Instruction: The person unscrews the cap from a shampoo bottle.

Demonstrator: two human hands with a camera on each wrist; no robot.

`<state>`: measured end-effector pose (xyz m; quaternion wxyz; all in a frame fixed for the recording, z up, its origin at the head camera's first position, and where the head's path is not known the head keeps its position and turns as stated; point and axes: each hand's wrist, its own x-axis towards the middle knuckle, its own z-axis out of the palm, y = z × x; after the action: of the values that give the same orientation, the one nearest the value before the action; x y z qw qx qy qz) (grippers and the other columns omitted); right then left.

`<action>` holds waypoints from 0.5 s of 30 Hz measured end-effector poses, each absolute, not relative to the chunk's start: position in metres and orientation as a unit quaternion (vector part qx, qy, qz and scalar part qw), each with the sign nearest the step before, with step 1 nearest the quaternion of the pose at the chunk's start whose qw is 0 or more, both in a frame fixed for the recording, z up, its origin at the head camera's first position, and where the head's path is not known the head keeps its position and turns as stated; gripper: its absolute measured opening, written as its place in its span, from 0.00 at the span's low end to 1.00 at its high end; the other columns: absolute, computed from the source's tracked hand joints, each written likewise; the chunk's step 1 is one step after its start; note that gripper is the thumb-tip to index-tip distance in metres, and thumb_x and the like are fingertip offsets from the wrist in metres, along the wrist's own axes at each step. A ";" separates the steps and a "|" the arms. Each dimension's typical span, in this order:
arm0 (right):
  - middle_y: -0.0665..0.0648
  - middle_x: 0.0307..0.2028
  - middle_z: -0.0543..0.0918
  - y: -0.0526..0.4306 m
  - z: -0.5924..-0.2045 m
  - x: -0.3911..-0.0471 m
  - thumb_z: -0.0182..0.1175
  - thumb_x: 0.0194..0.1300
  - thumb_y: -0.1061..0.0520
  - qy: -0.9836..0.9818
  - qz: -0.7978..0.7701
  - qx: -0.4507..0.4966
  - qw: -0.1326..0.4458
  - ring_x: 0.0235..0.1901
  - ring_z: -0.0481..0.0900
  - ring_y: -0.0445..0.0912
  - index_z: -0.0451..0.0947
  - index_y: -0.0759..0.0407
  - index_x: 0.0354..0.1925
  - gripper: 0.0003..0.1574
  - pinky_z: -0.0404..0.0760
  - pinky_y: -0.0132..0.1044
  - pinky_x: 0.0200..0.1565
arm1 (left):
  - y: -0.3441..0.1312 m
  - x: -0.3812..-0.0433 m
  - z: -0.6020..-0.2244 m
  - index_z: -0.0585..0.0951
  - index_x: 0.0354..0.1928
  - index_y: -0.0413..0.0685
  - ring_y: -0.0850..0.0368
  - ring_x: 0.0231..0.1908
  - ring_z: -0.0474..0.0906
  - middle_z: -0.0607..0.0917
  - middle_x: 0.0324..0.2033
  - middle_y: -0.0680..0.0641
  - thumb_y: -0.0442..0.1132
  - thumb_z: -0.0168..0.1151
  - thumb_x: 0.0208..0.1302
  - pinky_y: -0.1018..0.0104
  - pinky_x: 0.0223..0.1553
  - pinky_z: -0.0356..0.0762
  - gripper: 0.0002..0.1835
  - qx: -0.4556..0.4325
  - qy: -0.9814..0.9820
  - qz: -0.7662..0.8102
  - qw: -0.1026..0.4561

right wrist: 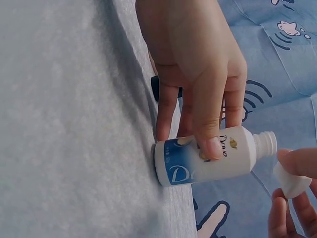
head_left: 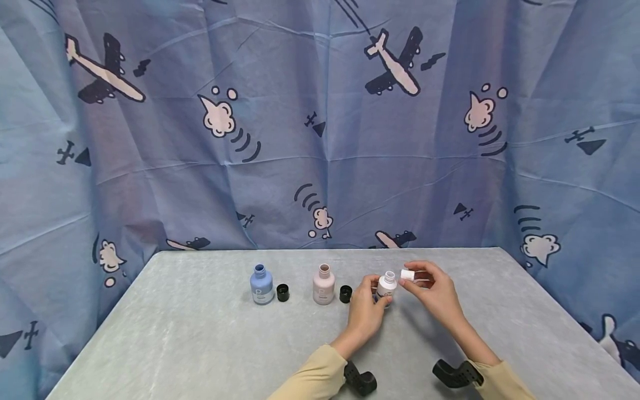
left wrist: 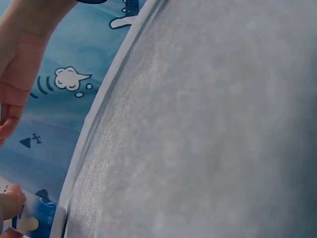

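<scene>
My left hand (head_left: 365,309) grips a small white bottle (head_left: 386,284) around its body. In the right wrist view this white bottle (right wrist: 233,153) has a blue label section near its base, and its threaded neck is uncovered. Its base appears to touch the table. Just right of the neck, my right hand (head_left: 438,294) pinches a white screw cap (head_left: 407,274) between thumb and fingers, apart from the bottle. At the lower left of the left wrist view, part of the left hand (left wrist: 11,203) and the blue label show.
A blue bottle (head_left: 262,286) and a pink bottle (head_left: 324,285) stand uncapped on the grey table (head_left: 210,344). One black cap (head_left: 283,293) lies right of the blue bottle, another black cap (head_left: 345,294) right of the pink one. A patterned blue curtain (head_left: 280,122) hangs behind.
</scene>
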<state>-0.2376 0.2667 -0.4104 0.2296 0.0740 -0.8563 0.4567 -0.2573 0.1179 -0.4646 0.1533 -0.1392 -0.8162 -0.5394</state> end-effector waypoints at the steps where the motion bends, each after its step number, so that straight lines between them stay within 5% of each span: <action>1: 0.62 0.47 0.81 0.267 -0.410 -0.237 0.71 0.54 0.61 -0.856 0.459 0.074 0.228 0.37 0.74 0.26 0.78 0.63 0.50 0.24 0.77 0.20 0.37 | 0.118 -0.257 -0.465 0.76 0.49 0.44 0.59 0.39 0.81 0.85 0.39 0.48 0.35 0.72 0.52 0.71 0.41 0.75 0.22 -0.139 -0.815 -0.540 0.157; 15: 0.67 0.44 0.80 0.269 -0.415 -0.241 0.69 0.53 0.68 -0.853 0.468 0.081 0.216 0.37 0.74 0.23 0.78 0.69 0.48 0.22 0.77 0.17 0.38 | 0.118 -0.259 -0.468 0.76 0.51 0.42 0.55 0.41 0.83 0.85 0.42 0.44 0.32 0.68 0.54 0.71 0.42 0.77 0.21 -0.171 -0.811 -0.536 0.163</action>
<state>-0.2407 0.2691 -0.4146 0.2163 0.0812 -0.8532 0.4676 -0.2586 0.1185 -0.4677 0.1632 -0.1709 -0.8105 -0.5359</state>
